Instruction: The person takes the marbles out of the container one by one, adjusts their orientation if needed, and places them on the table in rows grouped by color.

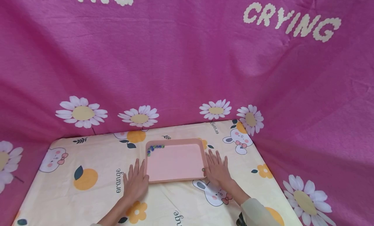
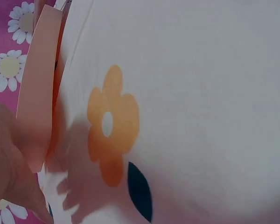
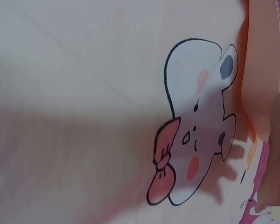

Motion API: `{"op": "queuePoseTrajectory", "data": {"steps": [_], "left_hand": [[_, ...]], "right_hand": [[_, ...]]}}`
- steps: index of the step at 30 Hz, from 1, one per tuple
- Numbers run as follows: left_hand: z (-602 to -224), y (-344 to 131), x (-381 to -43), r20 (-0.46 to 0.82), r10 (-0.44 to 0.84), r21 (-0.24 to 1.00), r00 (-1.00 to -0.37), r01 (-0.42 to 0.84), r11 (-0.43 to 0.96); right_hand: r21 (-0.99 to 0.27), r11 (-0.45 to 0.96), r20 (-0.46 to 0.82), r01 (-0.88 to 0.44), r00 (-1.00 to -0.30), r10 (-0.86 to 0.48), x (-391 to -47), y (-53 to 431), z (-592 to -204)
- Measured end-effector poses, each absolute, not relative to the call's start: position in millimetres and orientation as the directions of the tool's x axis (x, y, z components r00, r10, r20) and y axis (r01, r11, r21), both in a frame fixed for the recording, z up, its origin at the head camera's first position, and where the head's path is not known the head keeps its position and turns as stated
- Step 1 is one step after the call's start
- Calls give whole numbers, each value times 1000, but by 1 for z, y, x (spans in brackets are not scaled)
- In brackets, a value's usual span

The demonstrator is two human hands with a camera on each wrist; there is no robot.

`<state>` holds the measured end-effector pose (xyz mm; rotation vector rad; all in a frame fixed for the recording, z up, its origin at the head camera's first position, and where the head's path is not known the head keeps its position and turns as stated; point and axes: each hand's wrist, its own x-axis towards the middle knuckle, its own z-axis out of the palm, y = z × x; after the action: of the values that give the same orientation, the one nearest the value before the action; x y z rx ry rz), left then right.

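A shallow pink tray (image 1: 175,164) is between my two hands on the patterned cloth. Several green and blue marbles (image 1: 152,148) sit in its far left corner. A single greenish marble (image 1: 203,170) lies by the right wall, close to my right thumb. My left hand (image 1: 135,182) is at the tray's left side, fingers spread and pointing away from me. At the opposite side, my right hand (image 1: 217,171) also has spread fingers, its thumb by the rim. Both wrist views show the tray's outer wall (image 2: 39,88) beside a hand; the marbles are out of sight there.
A pale cloth (image 1: 99,200) printed with oranges, flowers and rabbits covers the table. Behind it and at both sides hangs a magenta curtain (image 1: 181,67) with daisies and white lettering. The table's right edge runs beyond my right hand.
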<state>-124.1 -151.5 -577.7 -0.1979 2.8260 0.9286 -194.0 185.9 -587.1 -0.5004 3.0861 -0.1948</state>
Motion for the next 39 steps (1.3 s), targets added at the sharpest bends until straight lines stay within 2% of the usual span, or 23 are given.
{"op": "queuePoseTrajectory", "data": {"steps": [7,17,39], "left_hand": [[-578,-159,-118,-214,-101,564,-972,-207,799],[-583,-168,-119,-206,-126,589,-970,-226,776],[-596,-178,-131,-191,-124,564,-974,-212,798]], "right_hand": [[-149,928,41,-342,-939,-340,-192,176,-590],[-113,943,-39,-314,-947,-320,-201,161,-591],[-118,939,-67,-325,-940,-334,-216,152,-588]]}}
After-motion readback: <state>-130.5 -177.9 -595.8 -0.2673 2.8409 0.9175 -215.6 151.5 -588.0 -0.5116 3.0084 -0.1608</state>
